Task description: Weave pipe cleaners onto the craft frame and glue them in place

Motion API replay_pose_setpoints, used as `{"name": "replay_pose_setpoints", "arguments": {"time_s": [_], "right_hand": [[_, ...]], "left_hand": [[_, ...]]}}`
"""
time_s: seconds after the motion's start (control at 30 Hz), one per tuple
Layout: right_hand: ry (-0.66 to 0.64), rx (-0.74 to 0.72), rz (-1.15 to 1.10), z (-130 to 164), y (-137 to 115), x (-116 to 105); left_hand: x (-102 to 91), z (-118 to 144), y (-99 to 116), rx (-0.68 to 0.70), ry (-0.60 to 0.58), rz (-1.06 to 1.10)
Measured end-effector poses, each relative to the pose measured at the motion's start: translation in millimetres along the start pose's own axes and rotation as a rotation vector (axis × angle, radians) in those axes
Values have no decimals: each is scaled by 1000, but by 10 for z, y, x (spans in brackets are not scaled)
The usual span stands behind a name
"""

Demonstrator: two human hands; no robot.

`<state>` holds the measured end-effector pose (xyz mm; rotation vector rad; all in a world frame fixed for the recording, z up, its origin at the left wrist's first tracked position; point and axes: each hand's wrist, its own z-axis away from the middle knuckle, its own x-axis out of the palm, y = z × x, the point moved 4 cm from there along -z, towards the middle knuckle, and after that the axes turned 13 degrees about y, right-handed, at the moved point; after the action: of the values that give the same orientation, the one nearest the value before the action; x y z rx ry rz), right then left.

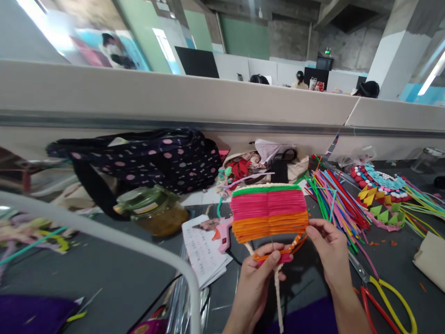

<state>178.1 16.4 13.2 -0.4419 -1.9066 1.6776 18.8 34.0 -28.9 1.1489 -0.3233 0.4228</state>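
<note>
A woven pipe-cleaner piece [268, 211] with green, pink and orange bands is held up over the dark table. My left hand [257, 278] pinches its lower end, where white and orange stems stick out. At the piece's lower right corner, my right hand [330, 253] grips the orange edge. A white fuzzy stem [278, 297] hangs down from the piece between my wrists.
A pink glue gun [222, 232] lies on printed papers [203, 253]. A bundle of coloured pipe cleaners [333, 199] lies right of the piece, and red-and-yellow scissors [385, 297] sit at right. A dotted dark bag [139, 157], a glass jar [153, 211] and a white curved bar [104, 232] stand left.
</note>
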Motion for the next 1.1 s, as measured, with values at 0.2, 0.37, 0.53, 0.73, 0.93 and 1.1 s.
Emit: {"name": "replay_pose_setpoints", "arguments": {"time_s": [0.2, 0.37, 0.53, 0.73, 0.93, 1.1], "right_hand": [[23, 9, -1, -18, 9, -14], [140, -140, 138, -25, -23, -69], [88, -250, 284, 16, -50, -13], [69, -309, 277, 28, -55, 41], [78, -307, 262, 26, -39, 37], [100, -263, 267, 14, 1, 29]], "left_hand": [[-14, -49, -17, 10, 24, 33], [-41, -90, -16, 16, 93, 75], [-42, -92, -7, 24, 109, 102], [-29, -73, -31, 0, 99, 88], [-12, -56, -52, -17, 58, 67], [-9, -43, -62, -24, 46, 59]]}}
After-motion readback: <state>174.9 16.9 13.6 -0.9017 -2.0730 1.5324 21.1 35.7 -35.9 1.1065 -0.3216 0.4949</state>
